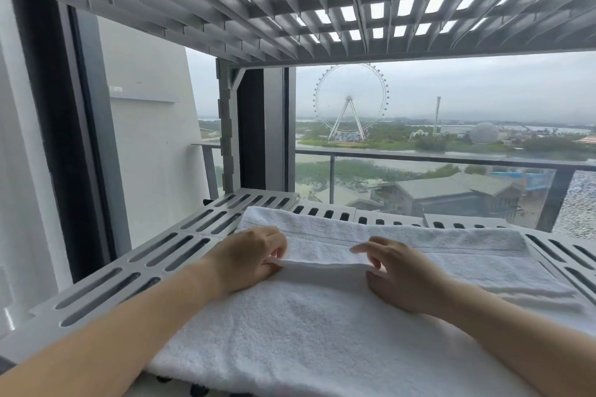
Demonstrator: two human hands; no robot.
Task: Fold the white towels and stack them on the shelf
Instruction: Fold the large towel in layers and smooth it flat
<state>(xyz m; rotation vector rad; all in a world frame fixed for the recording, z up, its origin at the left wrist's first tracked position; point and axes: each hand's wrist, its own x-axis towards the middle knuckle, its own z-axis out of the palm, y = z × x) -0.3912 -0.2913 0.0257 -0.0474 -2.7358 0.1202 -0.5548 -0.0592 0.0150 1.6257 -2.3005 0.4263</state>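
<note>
A white towel (309, 332) lies spread across the grey slotted shelf (135, 271), reaching from the near edge to the back. A fold of it is raised in the middle. My left hand (248, 256) pinches the left end of that folded edge. My right hand (398, 271) pinches its right end, fingers curled over the cloth. Both forearms rest low over the near part of the towel. The towel's far part (419, 232) lies flat with a woven band across it.
Another grey slatted shelf (322, 0) hangs close overhead. A shelf post (225, 126) stands at the back left. Behind the rack is a window with a balcony railing (451, 158). A white wall is on the left.
</note>
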